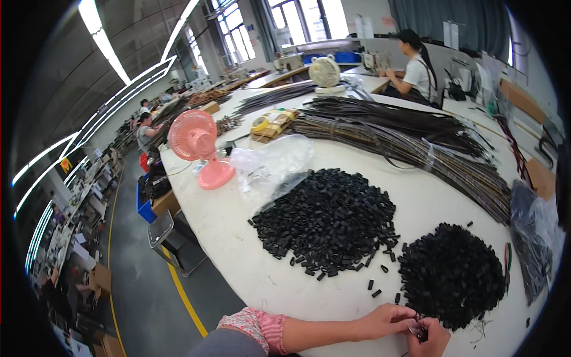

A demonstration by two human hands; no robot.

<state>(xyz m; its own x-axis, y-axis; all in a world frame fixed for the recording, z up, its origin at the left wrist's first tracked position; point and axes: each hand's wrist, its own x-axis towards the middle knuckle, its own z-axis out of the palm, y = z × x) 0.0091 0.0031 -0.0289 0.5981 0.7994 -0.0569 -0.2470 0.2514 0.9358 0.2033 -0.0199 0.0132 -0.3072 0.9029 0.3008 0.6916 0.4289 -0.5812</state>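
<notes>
My left hand [388,322] reaches in from the lower edge, fingers pinched together at the near side of a pile of small black loops [452,273]. Close against it is my right hand [433,340], its fingers closed too. Between the fingertips is a small dark piece [422,334] with a shiny, metal-like glint; its kind is mostly hidden by the fingers. Farther left lies a larger pile of the same kind of black loops [324,220]. A few loose loops [376,293] are scattered between the two piles.
On the white table [226,238] stand a pink fan [199,146] and a clear plastic bag [273,163]. Bundles of long dark strips [392,143] lie across the back. Behind them are a cream fan [325,72] and a seated person [416,74]. Wrapped plastic [532,238] lies at right.
</notes>
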